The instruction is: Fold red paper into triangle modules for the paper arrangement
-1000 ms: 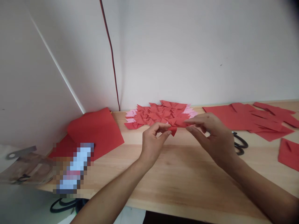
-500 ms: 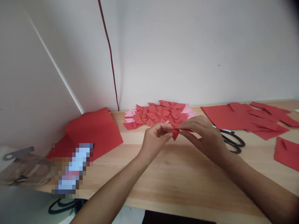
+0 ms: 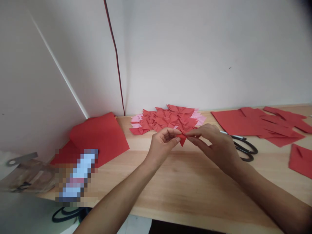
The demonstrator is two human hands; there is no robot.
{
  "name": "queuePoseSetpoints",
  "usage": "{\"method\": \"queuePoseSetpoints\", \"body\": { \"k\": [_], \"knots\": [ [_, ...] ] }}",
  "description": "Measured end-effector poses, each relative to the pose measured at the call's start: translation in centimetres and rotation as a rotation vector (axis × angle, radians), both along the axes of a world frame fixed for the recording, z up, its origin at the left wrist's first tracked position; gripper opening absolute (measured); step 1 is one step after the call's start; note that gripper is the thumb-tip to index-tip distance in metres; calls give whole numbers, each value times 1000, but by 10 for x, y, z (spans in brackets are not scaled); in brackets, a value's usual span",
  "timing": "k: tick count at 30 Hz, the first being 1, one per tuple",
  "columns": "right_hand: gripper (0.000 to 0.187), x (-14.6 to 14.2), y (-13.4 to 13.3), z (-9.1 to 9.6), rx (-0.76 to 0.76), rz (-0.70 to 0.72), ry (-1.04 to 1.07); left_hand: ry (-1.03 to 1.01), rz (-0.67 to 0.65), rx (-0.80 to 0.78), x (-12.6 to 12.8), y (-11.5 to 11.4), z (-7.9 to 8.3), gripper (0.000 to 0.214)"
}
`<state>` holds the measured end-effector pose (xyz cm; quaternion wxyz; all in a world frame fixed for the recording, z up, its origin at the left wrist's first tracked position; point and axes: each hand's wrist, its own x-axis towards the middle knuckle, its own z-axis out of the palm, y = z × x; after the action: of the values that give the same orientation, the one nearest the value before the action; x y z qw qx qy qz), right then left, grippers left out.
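Between my two hands is a small folded piece of red paper [image 3: 182, 140], its pointed tip facing down. My left hand [image 3: 163, 140] pinches its left side between thumb and fingers. On the right side, the thumb and forefinger of my right hand [image 3: 211, 140] close on the paper's upper edge. Just behind the hands lies a pile of folded red paper pieces [image 3: 168, 117], with pink folded pieces [image 3: 200, 117] showing at its ends. Black-handled scissors [image 3: 246, 148] lie beside my right hand, their blades partly hidden by it.
Red paper sheets [image 3: 102, 139] lean at the left corner, with a pixelated phone-like object [image 3: 81, 172] before them. More red sheets and cut pieces [image 3: 234, 122] lie at the right on the wooden table [image 3: 185, 188]. A clear plastic bag [image 3: 36, 175] sits at the left edge. A cable [image 3: 116, 55] hangs along the wall.
My right thumb and forefinger have drawn together on the paper's right side. My left hand stays in nearly the same place. The view has shifted very slightly.
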<state>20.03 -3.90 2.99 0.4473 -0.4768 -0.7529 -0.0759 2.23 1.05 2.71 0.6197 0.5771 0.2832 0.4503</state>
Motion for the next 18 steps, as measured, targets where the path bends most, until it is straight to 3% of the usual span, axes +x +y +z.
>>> {"method": "queuePoseSetpoints", "body": {
  "k": [11,18],
  "knots": [
    [13,-3,0,-3,7,2,-63,-70,-37,-106,3,2,-11,23],
    [9,-2,1,-3,40,-15,-104,46,-21,32,1,-3,-3,14]
  ]
}}
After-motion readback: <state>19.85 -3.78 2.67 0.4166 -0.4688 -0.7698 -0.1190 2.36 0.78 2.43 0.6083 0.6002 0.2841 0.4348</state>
